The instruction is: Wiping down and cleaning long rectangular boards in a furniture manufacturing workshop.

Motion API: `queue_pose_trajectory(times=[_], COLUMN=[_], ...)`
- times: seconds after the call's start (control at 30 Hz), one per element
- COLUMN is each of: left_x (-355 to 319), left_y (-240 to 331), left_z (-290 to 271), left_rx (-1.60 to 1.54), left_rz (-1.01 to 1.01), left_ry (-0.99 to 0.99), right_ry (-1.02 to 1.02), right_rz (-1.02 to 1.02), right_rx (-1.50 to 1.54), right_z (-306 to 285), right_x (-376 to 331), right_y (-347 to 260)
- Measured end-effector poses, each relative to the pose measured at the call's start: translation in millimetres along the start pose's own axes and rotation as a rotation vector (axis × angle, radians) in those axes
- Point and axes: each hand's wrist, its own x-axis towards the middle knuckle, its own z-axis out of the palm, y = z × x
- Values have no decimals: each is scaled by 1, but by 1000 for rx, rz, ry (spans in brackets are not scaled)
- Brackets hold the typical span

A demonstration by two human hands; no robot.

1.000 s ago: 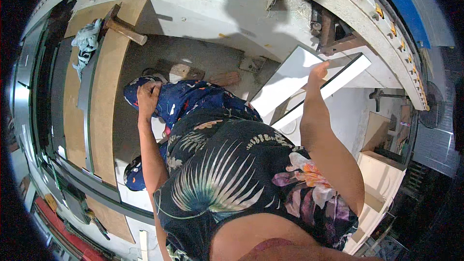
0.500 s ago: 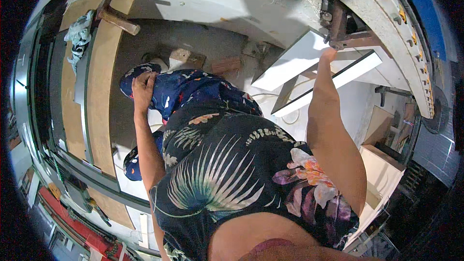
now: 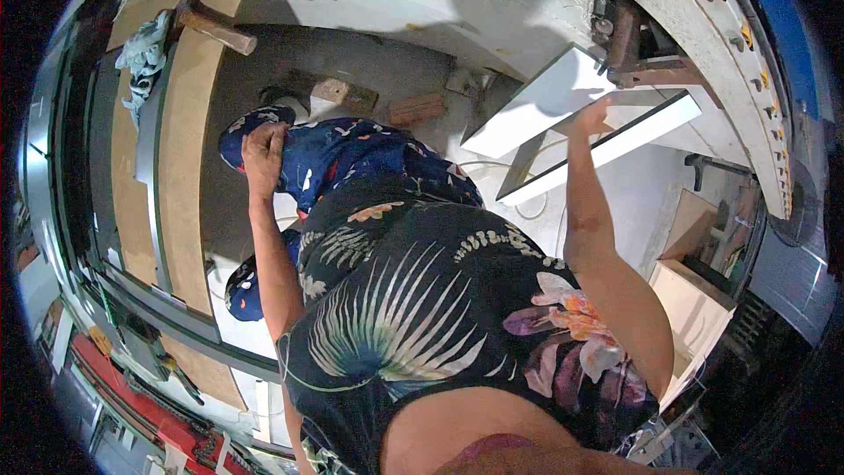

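Observation:
My left hand (image 3: 263, 155) rests on my bent knee, over the dark blue patterned trousers (image 3: 334, 158). Its fingers lie loosely bent on the cloth and hold nothing that I can see. Out to the right, my right hand (image 3: 591, 116) is raised with its fingers stretched out and nothing visible in it. It hovers just below a rusty metal bracket (image 3: 655, 72) on the machine, in front of two white-faced, dark-edged panels: a wide panel (image 3: 536, 105) and a narrow strip (image 3: 646, 134). The hand partly covers them.
At the left, a hammer (image 3: 215, 28) with a wooden handle and a pale blue rag (image 3: 141, 57) lie on boards (image 3: 189, 132). A brick (image 3: 417, 110) sits on the floor ahead. A long white machine beam (image 3: 743, 62) curves along the right, above a light wooden box (image 3: 690, 317).
My right hand has drawn back from the rusty bracket, down toward me, and its arm is bent more. The left hand stays on the knee.

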Motion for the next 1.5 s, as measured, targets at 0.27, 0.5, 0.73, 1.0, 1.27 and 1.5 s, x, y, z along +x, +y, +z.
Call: queue_pose_trajectory(times=[0.27,0.5,0.73,1.0,1.27,1.5], left_x=[-25,-60,-127,-247,-275,-243], left_y=[-8,29,47,66,26,-39], left_z=[2,-14,-62,-92,-154,-198], left_rx=[221,73,-432,-660,-510,64], left_rz=[86,-129,-211,-568,-720,-765], left_ry=[133,143,215,773,1231,1151], right_ry=[-1164,-1837,-1776,-1947,-2152,-2216], right_rz=[756,-439,-554,-565,-838,-1019], right_rx=[3,-45,135,418,575,534], right_z=[-1,56,99,28,-9,-27], right_x=[-201,-231,-247,-309,-372,-377], right_y=[-100,-203,-307,-525,-561,-558])
